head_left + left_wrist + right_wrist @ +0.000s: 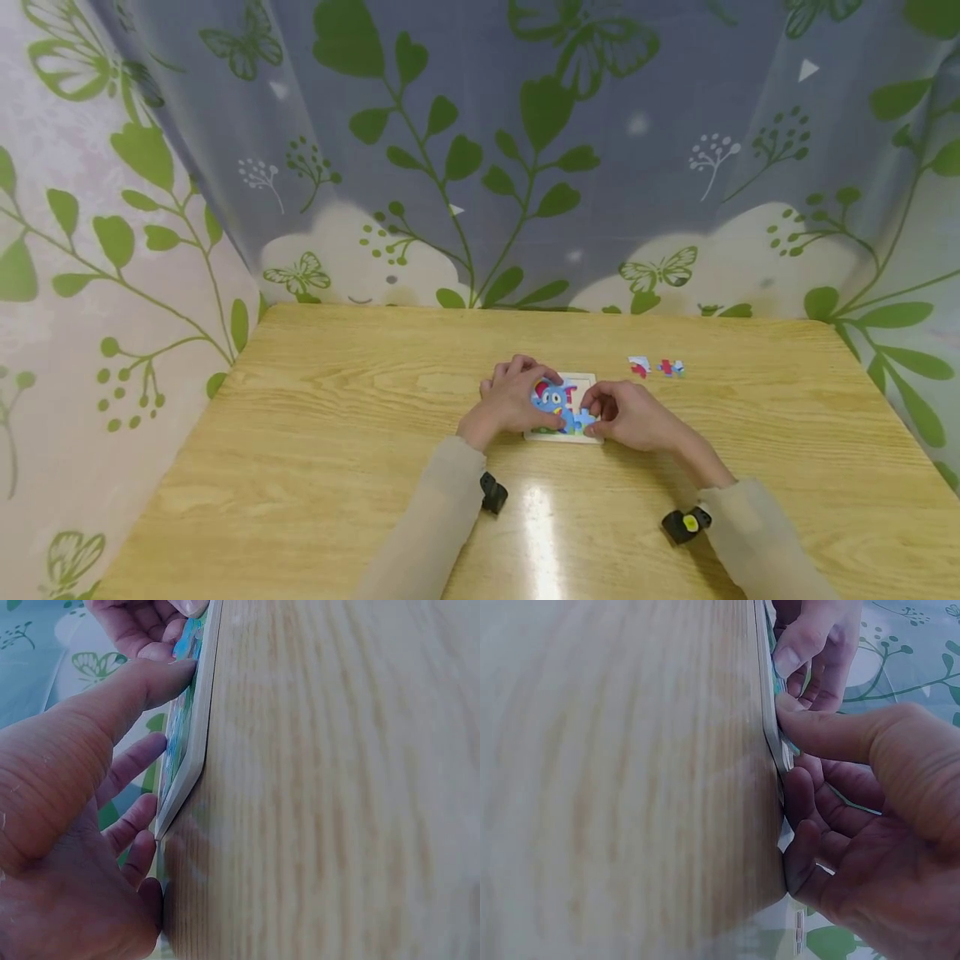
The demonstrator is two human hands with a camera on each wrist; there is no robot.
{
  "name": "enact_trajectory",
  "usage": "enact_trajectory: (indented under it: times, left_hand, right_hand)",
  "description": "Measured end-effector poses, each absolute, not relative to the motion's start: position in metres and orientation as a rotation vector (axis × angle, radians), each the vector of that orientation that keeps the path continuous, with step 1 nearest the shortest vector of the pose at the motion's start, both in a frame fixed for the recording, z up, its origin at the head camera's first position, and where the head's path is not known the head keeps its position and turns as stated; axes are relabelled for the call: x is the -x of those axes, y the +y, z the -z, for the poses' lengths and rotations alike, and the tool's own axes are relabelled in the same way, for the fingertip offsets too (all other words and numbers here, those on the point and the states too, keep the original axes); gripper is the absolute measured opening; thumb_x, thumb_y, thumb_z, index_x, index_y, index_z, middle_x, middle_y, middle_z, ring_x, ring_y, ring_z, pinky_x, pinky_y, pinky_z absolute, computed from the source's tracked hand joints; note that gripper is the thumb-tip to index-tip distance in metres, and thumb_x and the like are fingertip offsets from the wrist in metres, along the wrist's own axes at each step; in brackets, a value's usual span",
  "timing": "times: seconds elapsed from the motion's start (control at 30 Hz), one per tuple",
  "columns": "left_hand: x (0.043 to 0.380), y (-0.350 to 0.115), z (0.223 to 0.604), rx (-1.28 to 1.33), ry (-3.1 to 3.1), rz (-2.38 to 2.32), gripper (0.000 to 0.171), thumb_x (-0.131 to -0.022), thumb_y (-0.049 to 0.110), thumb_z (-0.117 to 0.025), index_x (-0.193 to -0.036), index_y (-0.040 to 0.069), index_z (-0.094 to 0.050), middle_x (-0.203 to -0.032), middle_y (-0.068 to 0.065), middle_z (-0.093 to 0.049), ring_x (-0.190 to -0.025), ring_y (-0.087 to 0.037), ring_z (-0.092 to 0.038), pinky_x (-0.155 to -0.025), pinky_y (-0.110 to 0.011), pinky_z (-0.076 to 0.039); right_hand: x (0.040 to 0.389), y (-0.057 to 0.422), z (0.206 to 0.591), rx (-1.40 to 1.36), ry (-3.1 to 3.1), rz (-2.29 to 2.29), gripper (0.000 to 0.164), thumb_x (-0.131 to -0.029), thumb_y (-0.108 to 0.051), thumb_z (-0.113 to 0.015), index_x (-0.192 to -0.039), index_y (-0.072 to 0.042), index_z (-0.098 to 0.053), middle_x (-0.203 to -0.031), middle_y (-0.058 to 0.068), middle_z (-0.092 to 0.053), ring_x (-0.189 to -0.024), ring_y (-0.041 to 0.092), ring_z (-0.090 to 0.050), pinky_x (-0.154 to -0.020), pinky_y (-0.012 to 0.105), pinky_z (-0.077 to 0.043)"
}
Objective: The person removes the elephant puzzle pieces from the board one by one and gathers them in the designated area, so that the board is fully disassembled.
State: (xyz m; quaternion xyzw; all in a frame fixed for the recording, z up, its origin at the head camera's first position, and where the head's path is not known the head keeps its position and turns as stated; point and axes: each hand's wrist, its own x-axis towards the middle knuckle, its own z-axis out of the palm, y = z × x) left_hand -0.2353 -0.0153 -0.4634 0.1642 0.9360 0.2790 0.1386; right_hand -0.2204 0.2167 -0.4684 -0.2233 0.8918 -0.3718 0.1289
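Note:
A small jigsaw puzzle in a pale wooden tray lies flat on the table, its joined pieces showing a blue cartoon animal. My left hand spans the tray's left side, thumb and fingers spread, and its thumb presses on the picture near the lower edge. At the lower right of the tray my right hand pinches a light blue puzzle piece between thumb and fingers. The piece sits against its neighbours; whether it lies fully flat I cannot tell. Bare tray base shows at the upper right. The left hand partly covers the picture.
Two loose spots of puzzle pieces, a white and red one and a red and blue one, lie beyond the right hand. The wooden table reaches back to a patterned curtain.

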Motion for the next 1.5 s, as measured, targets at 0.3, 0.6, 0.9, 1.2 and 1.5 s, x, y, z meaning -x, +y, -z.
enact_trajectory:
  times: [0.3, 0.6, 0.9, 1.2, 1.5]
  left_hand:
    - [0.236, -0.015, 0.465, -0.465, 2.714, -0.796, 0.056, -0.081, 0.052, -0.082, -0.131, 0.039, -0.061, -0.154, 0.002, -0.038, -0.137, -0.029, -0.034, -0.089, -0.041, -0.029]
    - [0.235, -0.015, 0.464, -0.463, 2.702, -0.797, 0.056, -0.081, 0.051, -0.082, -0.131, 0.039, -0.061, -0.154, 0.002, -0.037, -0.137, -0.030, -0.034, -0.089, -0.040, -0.029]
    - [0.235, -0.015, 0.465, -0.470, 2.707, -0.793, 0.056, -0.082, 0.052, -0.082, -0.132, 0.039, -0.060, -0.154, 0.002, -0.038, -0.139, -0.030, -0.033, -0.089, -0.040, -0.029]
    - [0.236, -0.015, 0.462, -0.486, 2.706, -0.799, 0.055, -0.082, 0.051, -0.082, -0.131, 0.038, -0.061, -0.155, 0.002, -0.037, -0.140, -0.031, -0.033, -0.090, -0.042, -0.030]
    - [0.236, -0.016, 0.463, -0.475, 2.701, -0.792, 0.056, -0.082, 0.052, -0.082, -0.132, 0.039, -0.060, -0.155, 0.002, -0.037, -0.139, -0.031, -0.033, -0.089, -0.041, -0.029]
  right_hand:
    - [0.218, 0.217, 0.470, 0.632, 2.583, 1.117, 0.020, -0.086, -0.008, -0.080, -0.100, -0.006, -0.066, -0.084, 0.002, -0.060, -0.072, 0.012, -0.053, -0.063, 0.022, -0.045]
    - [0.214, 0.221, 0.472, 0.645, 2.540, 1.200, 0.020, -0.089, -0.008, -0.078, -0.104, -0.008, -0.064, -0.086, 0.004, -0.059, -0.075, 0.013, -0.054, -0.066, 0.023, -0.046]
    - [0.212, 0.224, 0.466, 0.647, 2.466, 1.294, 0.014, -0.095, -0.007, -0.070, -0.108, -0.006, -0.065, -0.087, 0.009, -0.065, -0.074, 0.013, -0.058, -0.064, 0.024, -0.047]
    - [0.216, 0.227, 0.464, 0.594, 2.462, 1.303, 0.010, -0.097, -0.012, -0.070, -0.106, -0.010, -0.067, -0.088, 0.009, -0.067, -0.070, 0.014, -0.057, -0.061, 0.025, -0.046]
    - [0.218, 0.233, 0.467, 0.577, 2.473, 1.302, 0.011, -0.097, -0.012, -0.069, -0.108, -0.011, -0.068, -0.091, 0.008, -0.068, -0.076, 0.016, -0.061, -0.064, 0.026, -0.049]
